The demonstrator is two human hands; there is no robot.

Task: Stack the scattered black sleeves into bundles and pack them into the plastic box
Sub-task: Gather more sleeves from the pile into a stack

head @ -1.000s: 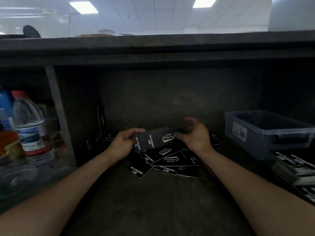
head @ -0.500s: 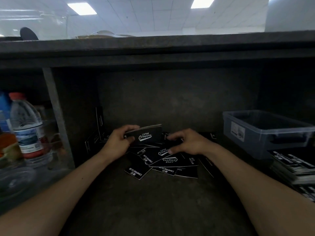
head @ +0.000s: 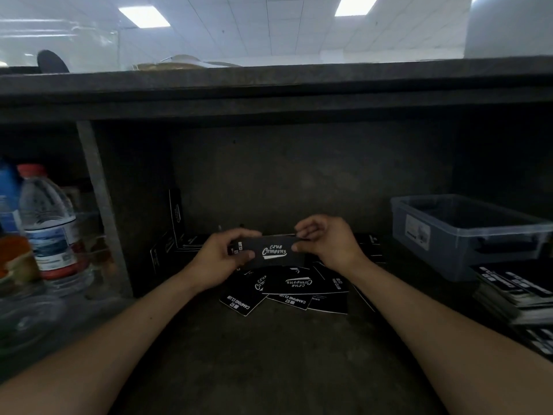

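both hands, the left hand (head: 220, 259) and the right hand (head: 327, 244), pinch the ends of a small bundle of sleeves (head: 273, 251) just above the scattered pile (head: 293, 290), left of the plastic box (head: 466, 235); they look light, thin, likely slippery, best held at the short edges.

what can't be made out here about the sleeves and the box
Head view, held bundle: sleeve count unclear; only its front face shows, left hand and right hand cover its ends.
Head view, plastic box: contents hidden by its cloudy wall and the dim light.
Head view, stacked sleeves at right: cut off by the frame edge.
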